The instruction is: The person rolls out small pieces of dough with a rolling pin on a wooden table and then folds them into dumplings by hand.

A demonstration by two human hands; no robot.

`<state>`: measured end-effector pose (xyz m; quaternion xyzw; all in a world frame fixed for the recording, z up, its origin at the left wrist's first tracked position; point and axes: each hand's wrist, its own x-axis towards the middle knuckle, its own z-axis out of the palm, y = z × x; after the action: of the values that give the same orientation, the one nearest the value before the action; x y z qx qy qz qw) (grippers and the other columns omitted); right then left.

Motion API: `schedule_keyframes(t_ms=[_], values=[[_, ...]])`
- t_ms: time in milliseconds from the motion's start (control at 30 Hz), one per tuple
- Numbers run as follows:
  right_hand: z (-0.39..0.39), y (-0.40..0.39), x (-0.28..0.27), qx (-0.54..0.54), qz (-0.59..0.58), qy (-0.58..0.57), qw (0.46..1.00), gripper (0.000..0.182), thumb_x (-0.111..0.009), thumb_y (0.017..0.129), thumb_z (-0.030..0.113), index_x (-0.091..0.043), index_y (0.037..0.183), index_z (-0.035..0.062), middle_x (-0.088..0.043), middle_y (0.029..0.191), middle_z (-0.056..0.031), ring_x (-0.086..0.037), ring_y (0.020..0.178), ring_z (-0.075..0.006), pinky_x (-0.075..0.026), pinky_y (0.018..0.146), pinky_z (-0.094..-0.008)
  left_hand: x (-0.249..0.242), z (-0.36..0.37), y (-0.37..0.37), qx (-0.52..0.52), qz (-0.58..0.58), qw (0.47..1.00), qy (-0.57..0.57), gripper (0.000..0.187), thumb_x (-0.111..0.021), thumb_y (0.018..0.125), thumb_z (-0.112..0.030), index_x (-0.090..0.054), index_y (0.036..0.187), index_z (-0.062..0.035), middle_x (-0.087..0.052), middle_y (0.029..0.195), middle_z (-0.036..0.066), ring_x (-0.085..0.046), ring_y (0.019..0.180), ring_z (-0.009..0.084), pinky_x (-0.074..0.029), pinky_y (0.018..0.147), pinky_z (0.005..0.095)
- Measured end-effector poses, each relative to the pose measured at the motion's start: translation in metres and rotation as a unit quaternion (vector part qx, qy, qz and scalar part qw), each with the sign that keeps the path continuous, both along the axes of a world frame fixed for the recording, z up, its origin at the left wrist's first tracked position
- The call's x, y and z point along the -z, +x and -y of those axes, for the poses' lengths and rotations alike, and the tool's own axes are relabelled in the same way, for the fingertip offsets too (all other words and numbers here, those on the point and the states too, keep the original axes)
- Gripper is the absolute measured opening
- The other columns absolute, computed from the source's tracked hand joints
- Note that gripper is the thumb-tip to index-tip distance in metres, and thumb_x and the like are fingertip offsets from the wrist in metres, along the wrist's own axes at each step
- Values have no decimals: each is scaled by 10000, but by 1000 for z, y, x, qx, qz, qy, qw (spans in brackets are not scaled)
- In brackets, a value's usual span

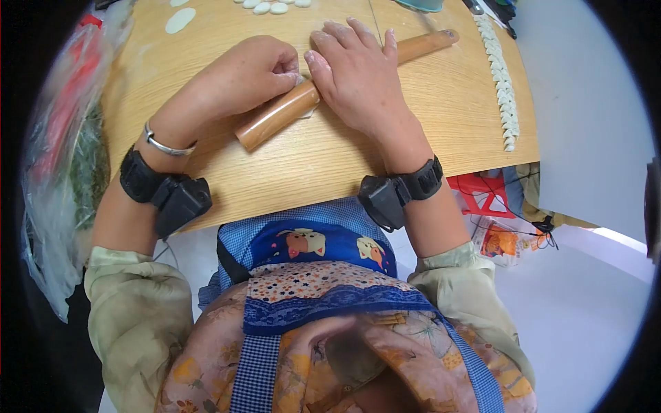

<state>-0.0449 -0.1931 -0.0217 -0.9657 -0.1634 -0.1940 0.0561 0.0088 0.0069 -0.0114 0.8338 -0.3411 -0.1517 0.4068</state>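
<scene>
A brown wooden rolling pin (279, 115) lies slantwise on the table, its far end pointing up to the right. My right hand (357, 79) rests palm down across the middle of the pin, fingers stretched out and dusted with flour. Beside it, my left hand (261, 72) is closed, thumb and fingertips pinched at the pin's far side on the edge of a dough wrapper (310, 112). Only a small pale part of that wrapper shows from under the pin; the rest is hidden by the pin and my hands.
Flat dough rounds (180, 20) and several small dough pieces (261, 8) lie at the table's far side. A long row of overlapping pale pieces (502, 89) runs along the right edge. A clear plastic bag (51, 186) hangs at the left. Below right stands a red stool (482, 196).
</scene>
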Motion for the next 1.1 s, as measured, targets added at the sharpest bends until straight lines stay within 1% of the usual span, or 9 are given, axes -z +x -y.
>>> schedule_keyframes(t_ms=[300, 500, 567, 667, 700, 767, 867, 967, 1100], values=[[34, -82, -4, 12, -63, 58, 996, 485, -555, 1004, 378, -565, 1381, 72, -528, 1483, -140, -367, 1466, -396, -158, 1198, -683, -9, 2, -3, 3, -62, 997, 35, 177, -635, 941, -133, -608, 864, 24, -574, 689, 21, -507, 590, 88, -432, 548, 273], [37, -90, -3, 23, -68, 70, 995, 519, -571, 992, 385, -552, 1399, 64, -492, 1512, -143, -338, 1477, -401, -150, 1199, -681, 1, 3, 2, 33, 7, 999, 14, 167, -699, 851, -132, -629, 873, 18, -588, 703, 26, -526, 606, 98, -437, 559, 278], [36, -90, -5, 31, -91, 60, 994, 512, -525, 1020, 341, -499, 1469, 96, -462, 1554, -124, -300, 1511, -386, -121, 1236, -600, -1, 6, -6, 17, 15, 1000, -13, 172, -716, 811, -128, -635, 865, 14, -593, 696, 15, -533, 617, 95, -443, 568, 281], [37, -90, -6, 30, -90, 57, 994, 509, -524, 1021, 346, -505, 1464, 95, -463, 1553, -123, -302, 1510, -383, -121, 1238, -596, -6, 8, -10, 2, 14, 1000, 26, 166, -706, 819, -122, -628, 858, 19, -590, 679, 5, -541, 625, 96, -445, 575, 276], [37, -89, -5, 30, -90, 57, 994, 509, -524, 1021, 346, -505, 1464, 95, -463, 1553, -123, -302, 1510, -383, -121, 1238, -596, -6, 8, -9, 2, 14, 1000, 26, 166, -706, 819, -122, -628, 858, 19, -590, 679, 5, -541, 625, 96, -445, 575, 276], [37, -87, -1, 19, -57, 67, 996, 501, -570, 989, 389, -580, 1371, 65, -518, 1481, -143, -362, 1465, -392, -154, 1195, -683, -6, 6, -6, -4, -89, 996, -3, 153, -691, 852, -123, -623, 853, 14, -585, 657, 6, -537, 588, 88, -436, 540, 261], [34, -78, -2, 15, -48, 49, 998, 486, -557, 999, 390, -588, 1357, 61, -534, 1465, -143, -372, 1463, -381, -168, 1187, -691, -10, 5, -9, -31, -172, 984, -27, 143, -671, 890, -120, -619, 844, 5, -581, 649, 11, -519, 539, 72, -416, 491, 245], [25, -59, -5, 7, -33, 37, 999, 456, -545, 1010, 383, -600, 1325, 57, -572, 1421, -143, -412, 1442, -372, -186, 1179, -700, -11, 3, -2, 0, -103, 995, 15, 150, -663, 911, -119, -608, 830, -5, -575, 647, 0, -495, 501, 59, -400, 457, 241], [13, -25, -2, -11, -13, 36, 999, 434, -528, 1020, 381, -625, 1286, 52, -601, 1391, -146, -455, 1414, -372, -218, 1165, -713, -14, 3, -2, -6, -108, 994, 31, 155, -666, 911, -117, -608, 835, 6, -564, 654, -10, -504, 534, 60, -412, 476, 246]])
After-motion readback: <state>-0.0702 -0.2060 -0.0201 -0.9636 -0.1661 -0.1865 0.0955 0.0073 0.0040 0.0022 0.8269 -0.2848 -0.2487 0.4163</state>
